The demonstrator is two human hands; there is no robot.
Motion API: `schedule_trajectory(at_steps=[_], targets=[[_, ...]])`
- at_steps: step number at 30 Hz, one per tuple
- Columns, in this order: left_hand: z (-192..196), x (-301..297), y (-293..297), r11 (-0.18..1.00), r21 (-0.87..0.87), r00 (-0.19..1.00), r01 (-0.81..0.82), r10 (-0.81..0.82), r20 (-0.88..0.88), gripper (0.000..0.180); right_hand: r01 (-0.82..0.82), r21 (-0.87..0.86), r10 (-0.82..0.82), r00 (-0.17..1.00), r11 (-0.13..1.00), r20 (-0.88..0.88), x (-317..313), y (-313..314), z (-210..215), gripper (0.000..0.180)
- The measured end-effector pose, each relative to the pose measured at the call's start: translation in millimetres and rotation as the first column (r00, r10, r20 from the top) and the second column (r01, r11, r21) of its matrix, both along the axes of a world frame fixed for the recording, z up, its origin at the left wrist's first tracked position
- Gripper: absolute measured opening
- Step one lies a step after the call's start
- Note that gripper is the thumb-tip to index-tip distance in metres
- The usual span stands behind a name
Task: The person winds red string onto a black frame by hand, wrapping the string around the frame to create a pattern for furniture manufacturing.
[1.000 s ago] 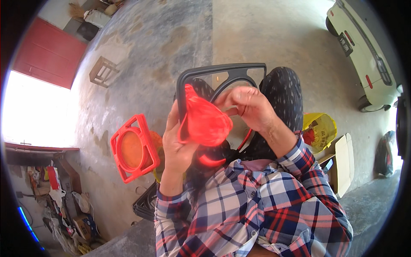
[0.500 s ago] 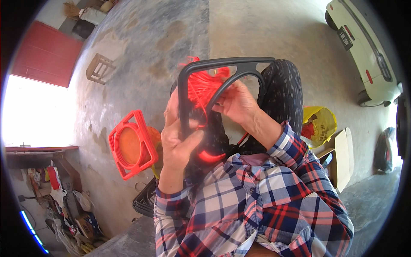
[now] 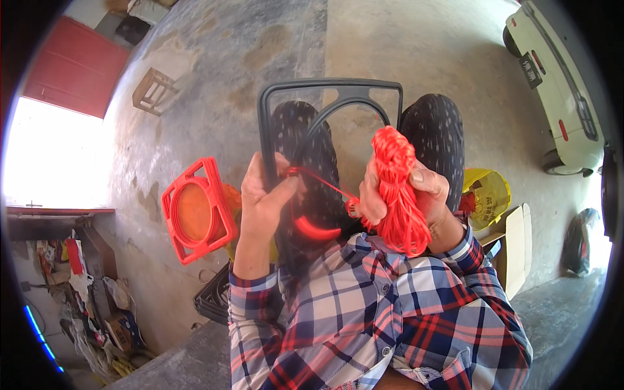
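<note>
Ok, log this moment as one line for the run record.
left hand: grips dark grey plastic frame side | right hand: holds orange cord bundle | cord strand taut between hands | orange square frame on floor

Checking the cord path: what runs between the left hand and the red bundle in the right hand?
In the head view, a taut red cord crosses from the left hand on the black frame to the bundle in the right hand.
</note>
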State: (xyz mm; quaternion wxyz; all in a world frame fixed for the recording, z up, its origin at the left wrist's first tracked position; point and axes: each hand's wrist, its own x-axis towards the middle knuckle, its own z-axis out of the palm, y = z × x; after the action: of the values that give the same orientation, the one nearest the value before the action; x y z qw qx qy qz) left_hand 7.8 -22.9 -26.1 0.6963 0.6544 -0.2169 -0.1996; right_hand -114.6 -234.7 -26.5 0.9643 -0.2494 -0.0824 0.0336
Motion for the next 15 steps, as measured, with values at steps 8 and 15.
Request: schedule_trajectory(at_steps=[8,15], targets=[[10.1,-8.1,-1.6,0.992,0.102,0.991,-0.077,0.088,-0.101,0.016,0.183,0.073,-0.151,0.935,0.980,-0.321,32.1,-25.9,-28.6,0.033],[19.0,-12.1,-15.6,0.971,0.206,0.758,-0.121,-0.043,0.650,0.015,0.171,-0.743,-0.226,0.974,0.648,0.027,46.2,-15.1,13.6,0.047]])
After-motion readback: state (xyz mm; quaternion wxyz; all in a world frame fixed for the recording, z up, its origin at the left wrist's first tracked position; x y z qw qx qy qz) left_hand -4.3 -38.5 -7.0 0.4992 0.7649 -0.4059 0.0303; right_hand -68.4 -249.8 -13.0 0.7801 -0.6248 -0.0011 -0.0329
